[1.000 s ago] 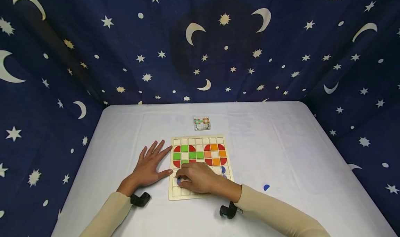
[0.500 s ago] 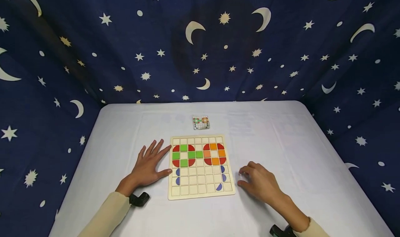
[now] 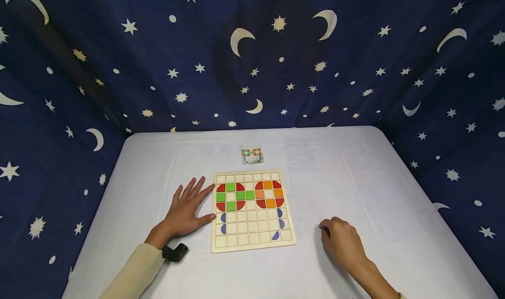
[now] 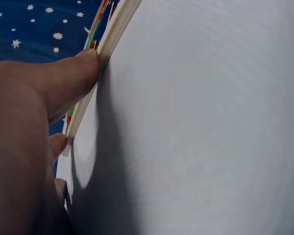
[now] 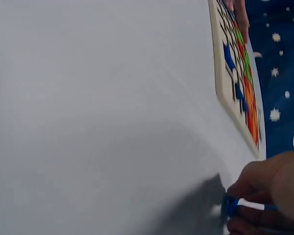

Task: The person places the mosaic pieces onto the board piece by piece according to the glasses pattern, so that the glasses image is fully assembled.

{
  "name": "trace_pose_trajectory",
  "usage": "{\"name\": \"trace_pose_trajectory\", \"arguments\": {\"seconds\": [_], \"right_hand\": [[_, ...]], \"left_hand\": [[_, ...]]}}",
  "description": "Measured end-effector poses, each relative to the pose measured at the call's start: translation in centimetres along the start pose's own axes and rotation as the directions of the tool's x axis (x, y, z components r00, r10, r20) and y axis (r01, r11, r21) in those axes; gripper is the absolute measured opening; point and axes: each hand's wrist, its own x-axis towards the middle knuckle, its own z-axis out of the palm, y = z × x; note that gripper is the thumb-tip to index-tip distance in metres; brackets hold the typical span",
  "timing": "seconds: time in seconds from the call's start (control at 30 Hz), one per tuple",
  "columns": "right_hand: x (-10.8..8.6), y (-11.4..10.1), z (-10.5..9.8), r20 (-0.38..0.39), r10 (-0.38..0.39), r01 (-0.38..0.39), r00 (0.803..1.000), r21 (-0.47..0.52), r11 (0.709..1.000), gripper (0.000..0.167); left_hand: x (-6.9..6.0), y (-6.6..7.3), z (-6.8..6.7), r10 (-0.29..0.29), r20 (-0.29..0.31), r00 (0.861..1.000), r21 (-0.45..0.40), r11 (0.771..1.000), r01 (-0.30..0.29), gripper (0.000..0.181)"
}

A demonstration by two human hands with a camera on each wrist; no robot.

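A square wooden grid board (image 3: pixel 254 238) lies on the table, with red, green and orange pieces in its upper rows. Several blue half-round pieces (image 3: pixel 275 235) sit in its lower cells, down the left and right sides. My left hand (image 3: pixel 183 215) is spread beside the board, its thumb and index fingertip touching the left edge. Off to the right of the board, my right hand (image 3: pixel 344 243) pinches a small blue half-round piece (image 5: pixel 230 205) between thumb and fingers. That piece is mostly covered by the fingers in the head view.
A small pattern card (image 3: pixel 251 155) with a similar coloured layout lies behind the board. The table has a white cloth (image 3: pixel 339 172). A dark blue curtain (image 3: pixel 177 49) with moons and stars surrounds the back and sides.
My right hand has left the board's lower left, where a blue piece now sits, and moved right. It has picked up the loose blue piece from the table. My left hand stays put.
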Motion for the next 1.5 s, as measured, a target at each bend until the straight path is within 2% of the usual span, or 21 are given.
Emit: {"name": "trace_pose_trajectory", "arguments": {"seconds": [0.1, 0.23, 0.37, 0.6, 0.7, 0.83, 0.97, 1.3, 1.37, 1.5], "right_hand": [[0.8, -1.1, 0.6, -0.045, -0.057, 0.057, 0.997, -0.006, 0.998, 0.018], [2.0, -4.4, 1.6, -0.046, -0.188, 0.19, 0.981, 0.049, 0.981, 0.018], [2.8, -8.3, 3.2, -0.029, -0.356, 0.357, 0.934, 0.119, 0.927, 0.015], [3.8, -13.9, 6.0, -0.007, -0.575, 0.57, 0.818, 0.141, 0.809, 0.01], [3.8, -15.0, 6.8, 0.014, -0.615, 0.607, 0.788, 0.143, 0.782, 0.008], [3.8, -15.6, 7.3, 0.013, -0.643, 0.634, 0.766, 0.153, 0.758, 0.007], [4.1, -16.0, 7.6, 0.013, -0.678, 0.67, 0.735, 0.141, 0.729, 0.006], [4.4, -16.2, 7.3, 0.066, -0.723, 0.719, 0.688, 0.08, 0.691, 0.01], [4.4, -16.2, 7.2, 0.072, -0.715, 0.711, 0.695, 0.073, 0.699, 0.011], [4.2, -16.4, 7.3, 0.045, -0.671, 0.665, 0.74, 0.1, 0.74, 0.011]], "left_hand": [[0.0, 0.0, 0.0, -0.007, 0.006, 1.0, 0.001, 1.0, 0.006, 0.086], [0.1, -0.1, 0.1, -0.001, 0.006, 1.0, -0.005, 1.0, 0.001, 0.086], [0.2, -0.2, 0.0, 0.011, 0.008, 1.0, 0.003, 1.0, -0.011, 0.086], [0.4, -0.3, 0.0, 0.021, 0.0, 1.0, 0.001, 1.0, -0.021, 0.086], [0.4, -0.2, 0.1, 0.022, 0.009, 1.0, -0.001, 1.0, -0.022, 0.087], [0.2, -0.2, 0.0, 0.017, 0.0, 1.0, 0.003, 1.0, -0.017, 0.087], [0.2, -0.3, 0.0, 0.011, -0.01, 1.0, 0.014, 1.0, -0.011, 0.087], [-0.3, 0.0, 0.0, 0.005, -0.009, 1.0, -0.001, 1.0, -0.005, 0.086], [-0.4, 0.1, 0.0, 0.008, -0.011, 1.0, -0.003, 1.0, -0.008, 0.086], [-0.3, 0.1, 0.0, 0.014, -0.01, 1.0, 0.002, 1.0, -0.014, 0.085]]}}
